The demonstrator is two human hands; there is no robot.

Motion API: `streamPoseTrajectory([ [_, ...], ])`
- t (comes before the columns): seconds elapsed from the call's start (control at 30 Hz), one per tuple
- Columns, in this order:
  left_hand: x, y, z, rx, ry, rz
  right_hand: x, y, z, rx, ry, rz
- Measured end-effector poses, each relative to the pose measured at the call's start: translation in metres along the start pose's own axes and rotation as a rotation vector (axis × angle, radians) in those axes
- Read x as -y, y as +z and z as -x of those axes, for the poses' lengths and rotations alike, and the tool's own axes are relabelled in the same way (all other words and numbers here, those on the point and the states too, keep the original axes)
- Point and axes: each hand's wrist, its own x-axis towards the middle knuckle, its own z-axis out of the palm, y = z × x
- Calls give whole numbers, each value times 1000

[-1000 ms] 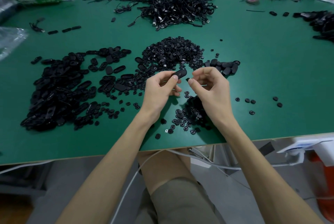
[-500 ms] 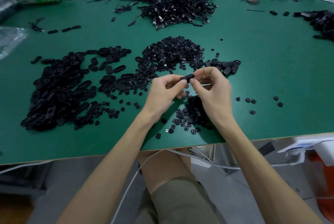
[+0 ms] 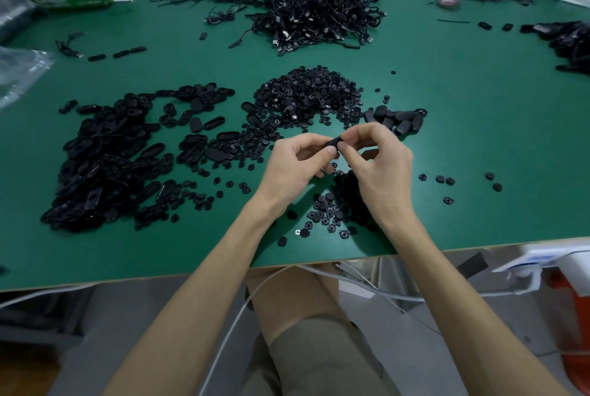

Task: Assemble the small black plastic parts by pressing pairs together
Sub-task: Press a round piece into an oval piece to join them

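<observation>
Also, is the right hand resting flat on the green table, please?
No, the right hand is raised, pinching a small black plastic part with the left hand.

I see one small black oval part point(image 3: 334, 142) tilted above the bench point(image 3: 479, 114), pinched between the left hand point(image 3: 295, 168) and the right hand point(image 3: 381, 168). Oval shells point(image 3: 105, 159) are heaped far left, round pieces point(image 3: 309, 95) lie beyond, and closed ovals point(image 3: 399, 119) sit just right.

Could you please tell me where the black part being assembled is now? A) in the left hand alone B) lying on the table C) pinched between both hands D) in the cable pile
C: the left hand and right hand both pinch the black part, above the green table.
</observation>
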Motion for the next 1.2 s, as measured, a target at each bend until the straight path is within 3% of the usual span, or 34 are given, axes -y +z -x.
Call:
streamPoseTrajectory([
  [0.4, 1, 2, 0, 15, 5, -76, -6, -2, -3, 43, 134, -162],
  [1.2, -1, 1, 2, -51, 19, -70, -1, 0, 0, 151, 78, -155],
])
